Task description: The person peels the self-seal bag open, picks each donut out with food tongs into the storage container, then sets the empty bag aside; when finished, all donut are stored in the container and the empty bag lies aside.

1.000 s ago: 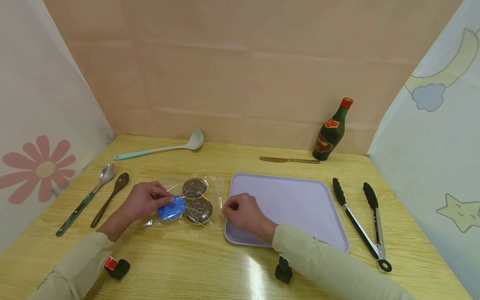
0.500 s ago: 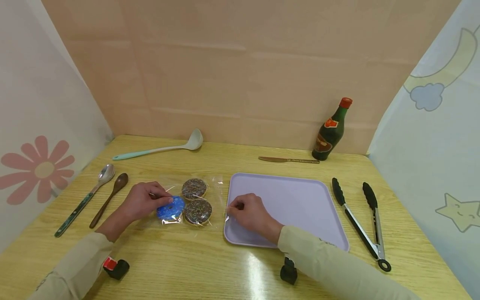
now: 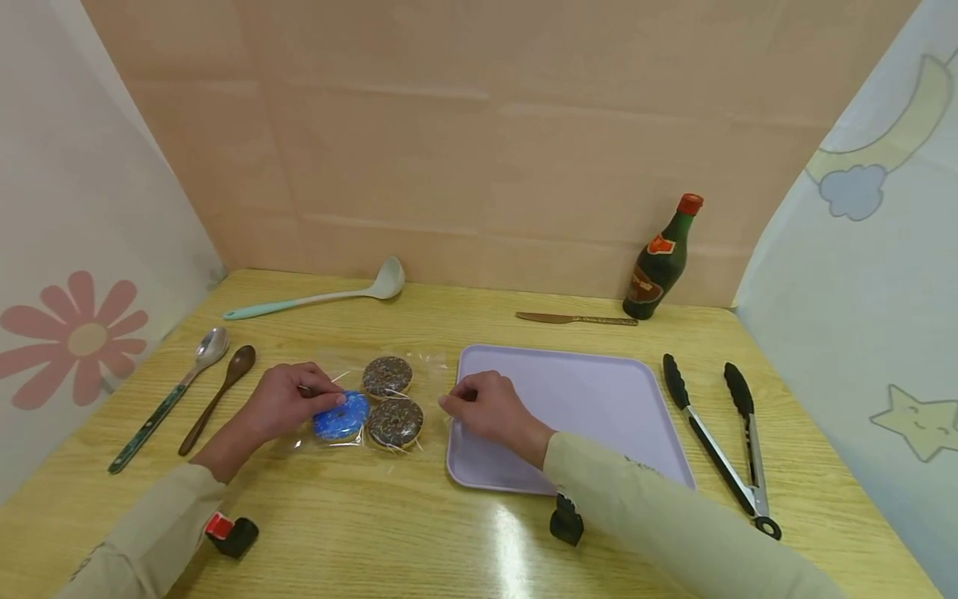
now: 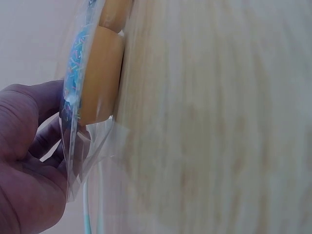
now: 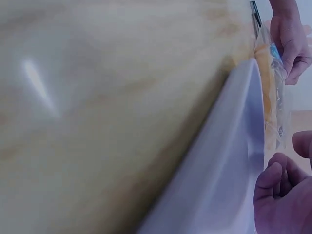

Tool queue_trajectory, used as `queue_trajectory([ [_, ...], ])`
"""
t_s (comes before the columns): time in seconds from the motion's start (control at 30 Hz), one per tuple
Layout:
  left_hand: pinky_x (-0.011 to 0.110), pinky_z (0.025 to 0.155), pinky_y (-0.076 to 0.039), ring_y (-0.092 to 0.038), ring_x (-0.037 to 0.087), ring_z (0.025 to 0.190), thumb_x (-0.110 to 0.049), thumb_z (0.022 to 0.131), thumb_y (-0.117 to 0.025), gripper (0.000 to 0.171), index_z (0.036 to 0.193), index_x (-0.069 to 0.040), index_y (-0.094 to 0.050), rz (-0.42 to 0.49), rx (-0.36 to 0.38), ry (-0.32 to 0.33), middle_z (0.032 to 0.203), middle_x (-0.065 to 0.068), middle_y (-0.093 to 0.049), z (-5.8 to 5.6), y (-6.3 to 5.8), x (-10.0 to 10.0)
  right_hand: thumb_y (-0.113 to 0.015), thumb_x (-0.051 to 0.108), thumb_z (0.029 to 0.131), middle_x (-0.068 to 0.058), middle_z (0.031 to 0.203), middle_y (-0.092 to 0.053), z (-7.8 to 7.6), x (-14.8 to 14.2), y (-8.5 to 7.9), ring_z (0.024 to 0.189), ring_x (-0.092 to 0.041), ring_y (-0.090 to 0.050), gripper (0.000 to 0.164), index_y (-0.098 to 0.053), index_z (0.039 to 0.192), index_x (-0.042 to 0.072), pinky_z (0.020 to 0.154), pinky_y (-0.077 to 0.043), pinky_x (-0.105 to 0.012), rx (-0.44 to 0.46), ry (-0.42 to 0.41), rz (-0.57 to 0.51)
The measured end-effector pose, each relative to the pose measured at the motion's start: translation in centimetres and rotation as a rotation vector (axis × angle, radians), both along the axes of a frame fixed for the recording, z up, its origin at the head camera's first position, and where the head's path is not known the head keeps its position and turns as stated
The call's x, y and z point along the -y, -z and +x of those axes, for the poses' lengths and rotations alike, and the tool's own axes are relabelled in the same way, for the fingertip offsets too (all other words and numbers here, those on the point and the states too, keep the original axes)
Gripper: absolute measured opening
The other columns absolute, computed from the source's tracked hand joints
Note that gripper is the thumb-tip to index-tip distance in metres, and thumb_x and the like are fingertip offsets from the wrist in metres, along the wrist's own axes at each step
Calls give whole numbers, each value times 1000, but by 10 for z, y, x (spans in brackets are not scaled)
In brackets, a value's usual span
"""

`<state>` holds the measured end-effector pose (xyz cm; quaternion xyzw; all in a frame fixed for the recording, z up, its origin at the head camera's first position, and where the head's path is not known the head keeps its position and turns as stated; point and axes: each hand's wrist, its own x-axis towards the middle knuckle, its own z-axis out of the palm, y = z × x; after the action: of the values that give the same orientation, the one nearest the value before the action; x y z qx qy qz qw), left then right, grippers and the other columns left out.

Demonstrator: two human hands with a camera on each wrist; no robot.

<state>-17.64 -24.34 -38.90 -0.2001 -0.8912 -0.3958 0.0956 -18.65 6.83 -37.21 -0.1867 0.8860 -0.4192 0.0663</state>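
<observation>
Left hand (image 3: 288,403): pinches clear plastic donut bag (image 3: 430,391).
Right hand (image 3: 490,408): shifted toward ten o'clock, grip unclear.
Bag: seemingly steadied.

No readable text or numbers anywhere

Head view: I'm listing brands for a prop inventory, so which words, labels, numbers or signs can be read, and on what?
None can be read.
Bottle: its red label and brown label are too small and blurred.
Right sleeve: small dark marks, too small to tell if letters.
Left sleeve: the same.
</observation>
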Motion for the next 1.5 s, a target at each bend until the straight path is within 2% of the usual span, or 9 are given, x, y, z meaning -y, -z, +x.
queue_trajectory([
  [0.1,25,55,-48,-57,9,66,-12,81,-76,6,80,-7,-77,17,-19,8,77,-6,-62,0,0,0,-67,28,89,7,72,-62,-7,7,-2,64,-11,-56,18,-71,82,12,58,-46,-29,-11,6,16],
  [0.47,26,58,-49,-59,11,67,-9,81,-76,3,82,-6,-77,5,48,3,79,-2,-62,2,-4,-2,-68,20,89,6,67,-61,-19,16,1,60,-10,-54,16,-71,76,10,55,-44,-26,-38,16,43],
  [0.67,26,56,-49,-59,11,66,-9,81,-76,3,82,-7,-77,5,38,7,79,-2,-62,0,-3,-1,-67,17,88,5,65,-60,-18,14,3,58,-9,-53,17,-70,74,8,54,-44,-26,-77,32,18],
  [0.93,25,54,-47,-57,9,64,-11,80,-77,4,80,-7,-77,24,-26,27,76,-6,-61,0,1,0,-68,16,87,6,63,-59,-16,10,5,59,-10,-51,17,-68,71,9,55,-43,-26,-114,68,2],
  [1.23,28,60,-50,-58,10,69,-9,82,-75,3,83,-7,-77,-29,42,-8,80,-4,-62,0,-1,1,-68,13,86,4,65,-60,-18,1,9,60,-11,-52,13,-70,74,7,55,-44,-26,-97,105,-19],
  [1.5,28,61,-50,-59,11,71,-9,82,-75,3,84,-7,-77,-22,52,-2,81,-4,-62,0,-2,1,-69,13,85,3,65,-60,-20,-3,6,59,-11,-51,13,-70,74,7,54,-44,-26,-82,115,-6],
])
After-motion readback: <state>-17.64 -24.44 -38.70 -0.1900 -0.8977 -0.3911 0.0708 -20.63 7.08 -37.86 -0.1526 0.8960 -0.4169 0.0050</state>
